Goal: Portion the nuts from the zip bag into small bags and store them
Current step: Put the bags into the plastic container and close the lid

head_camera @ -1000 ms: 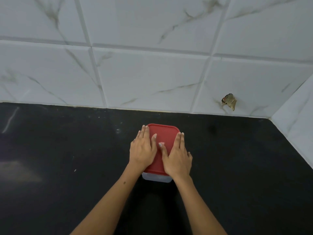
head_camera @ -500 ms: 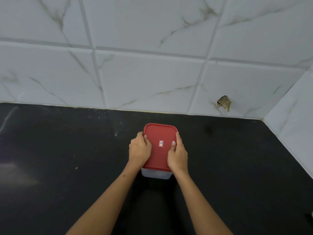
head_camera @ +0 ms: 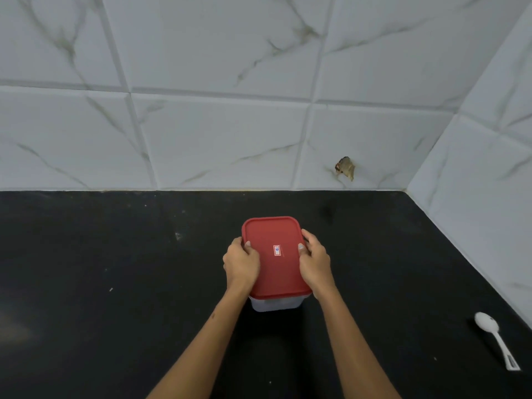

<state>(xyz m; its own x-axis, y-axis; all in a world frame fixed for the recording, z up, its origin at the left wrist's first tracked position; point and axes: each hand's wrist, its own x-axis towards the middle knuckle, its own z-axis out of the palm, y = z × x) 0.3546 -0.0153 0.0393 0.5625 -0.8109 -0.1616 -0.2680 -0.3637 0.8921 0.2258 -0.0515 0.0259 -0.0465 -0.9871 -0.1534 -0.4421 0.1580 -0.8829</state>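
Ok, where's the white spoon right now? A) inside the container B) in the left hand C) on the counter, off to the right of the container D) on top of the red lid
C: the white spoon lies on the black counter, right of the red-lidded container, untouched by either hand.

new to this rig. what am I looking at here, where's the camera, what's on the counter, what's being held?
There is no machine here: a person works with two bare hands. The single picture comes from a wide-angle camera worn on their head, looking forward and down, so both forearms reach in from the bottom edge.

The surface is a black countertop set in a corner of white marble-look wall tiles; one tile has a small chipped hole.

In the middle stands a pale plastic container with a red lid on it. The left hand grips its left side and the right hand its right side, thumbs on top of the lid. What is inside cannot be seen.

A white plastic spoon lies untouched at the far right.
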